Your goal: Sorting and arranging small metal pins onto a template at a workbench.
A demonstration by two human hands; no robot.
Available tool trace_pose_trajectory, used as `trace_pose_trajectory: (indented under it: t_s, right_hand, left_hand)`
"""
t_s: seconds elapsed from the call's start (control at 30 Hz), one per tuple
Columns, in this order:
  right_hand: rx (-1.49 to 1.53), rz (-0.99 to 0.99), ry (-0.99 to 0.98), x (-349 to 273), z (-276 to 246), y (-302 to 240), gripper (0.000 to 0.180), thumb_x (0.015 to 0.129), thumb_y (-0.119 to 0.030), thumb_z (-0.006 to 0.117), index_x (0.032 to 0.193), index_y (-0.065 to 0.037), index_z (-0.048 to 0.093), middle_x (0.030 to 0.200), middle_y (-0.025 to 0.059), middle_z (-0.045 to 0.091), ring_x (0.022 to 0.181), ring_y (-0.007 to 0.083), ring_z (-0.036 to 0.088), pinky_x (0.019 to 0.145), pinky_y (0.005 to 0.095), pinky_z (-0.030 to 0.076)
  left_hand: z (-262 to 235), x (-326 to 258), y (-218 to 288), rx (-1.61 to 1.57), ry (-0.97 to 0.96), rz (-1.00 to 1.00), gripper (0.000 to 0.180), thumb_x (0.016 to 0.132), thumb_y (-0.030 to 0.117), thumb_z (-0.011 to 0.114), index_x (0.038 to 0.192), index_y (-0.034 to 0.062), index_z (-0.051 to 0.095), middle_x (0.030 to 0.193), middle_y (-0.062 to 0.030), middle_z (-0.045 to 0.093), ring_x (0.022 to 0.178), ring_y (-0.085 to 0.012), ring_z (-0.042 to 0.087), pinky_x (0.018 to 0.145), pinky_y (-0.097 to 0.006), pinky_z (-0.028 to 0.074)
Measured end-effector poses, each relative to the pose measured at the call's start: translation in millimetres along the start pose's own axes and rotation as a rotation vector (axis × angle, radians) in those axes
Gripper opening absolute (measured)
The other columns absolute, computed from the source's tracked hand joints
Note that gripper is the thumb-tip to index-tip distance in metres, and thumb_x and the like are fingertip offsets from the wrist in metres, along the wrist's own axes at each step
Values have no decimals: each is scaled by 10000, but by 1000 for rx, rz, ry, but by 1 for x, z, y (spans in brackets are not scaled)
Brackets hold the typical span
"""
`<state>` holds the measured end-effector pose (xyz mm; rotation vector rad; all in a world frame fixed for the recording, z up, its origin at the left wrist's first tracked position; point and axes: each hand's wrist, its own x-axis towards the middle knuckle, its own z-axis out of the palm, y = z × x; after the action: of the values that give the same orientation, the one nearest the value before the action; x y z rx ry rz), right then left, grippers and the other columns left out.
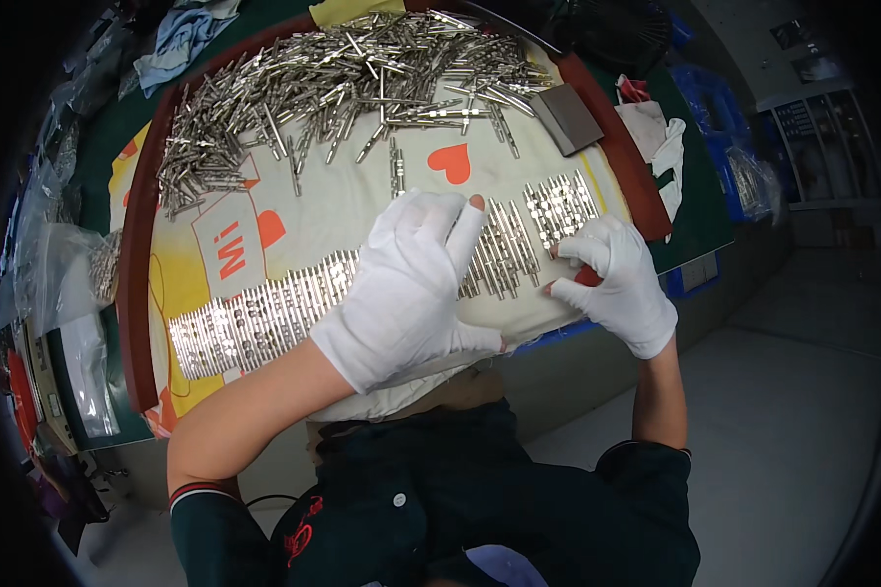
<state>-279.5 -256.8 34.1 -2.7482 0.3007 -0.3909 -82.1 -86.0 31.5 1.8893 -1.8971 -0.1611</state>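
My left hand (411, 279), in a white glove with bare fingertips, lies over a row of slim silver metal shafts (274, 318) set side by side on a printed cloth. Its thumb and index finger are spread wide, and the palm hides part of the row. More shafts (504, 249) show just right of this hand. My right hand (612, 279), gloved alike, is at the near end of a smaller group of shafts (560, 207). Its fingers curve with thumb and index tips apart. Something red (587, 276) shows between them; whether it is held, I cannot tell.
A big loose heap of shafts (352, 73) covers the far side of the cloth (333, 210). Dark red rails (139, 293) border the work area. A dark grey block (568, 119) stands at the far right. Plastic bags (69, 264) lie left, and a blue crate (715, 117) stands right.
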Motion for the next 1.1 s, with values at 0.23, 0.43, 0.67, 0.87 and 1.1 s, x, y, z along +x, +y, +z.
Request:
trace_pose_trajectory:
  t_s: [0.23,0.43,0.67,0.87,1.1]
  right_hand:
    - [-48,102,163,6,5,2,216,742,-115,736,929,-65,640,861,100,590,834,303,589,711,429,468]
    - [-362,351,86,5,18,9,217,841,-117,638,1027,-6,629,895,168,586,798,356,610,700,465,488]
    - [50,433,144,-5,1,16,248,802,-85,664,1041,-19,673,924,175,613,822,367,627,738,443,499]
    - [19,428,-54,-9,-9,11,258,758,-131,721,989,-21,684,895,137,614,792,321,627,729,425,497]
    - [-361,112,-2,-7,-3,5,118,743,-129,716,803,-86,624,793,78,563,743,271,587,658,389,449]
  left_hand:
    - [35,22,8,65,30,-18,1161,593,771,665,1322,-107,451,1174,-195,505,1065,-357,503,942,-461,394]
    - [44,26,8,80,73,-16,1079,664,739,651,1325,-92,458,1155,-198,502,1038,-356,504,919,-474,396]
    - [36,34,9,-11,79,9,1018,693,714,658,1312,-73,473,1203,-215,505,1068,-368,505,932,-480,395]
    - [50,57,7,-43,118,117,1046,669,717,676,1319,-76,467,1263,-236,491,1167,-395,487,1001,-500,381]
    - [69,87,6,-31,108,312,1011,689,669,704,1305,-96,465,1377,-289,433,1313,-442,410,1115,-509,321]
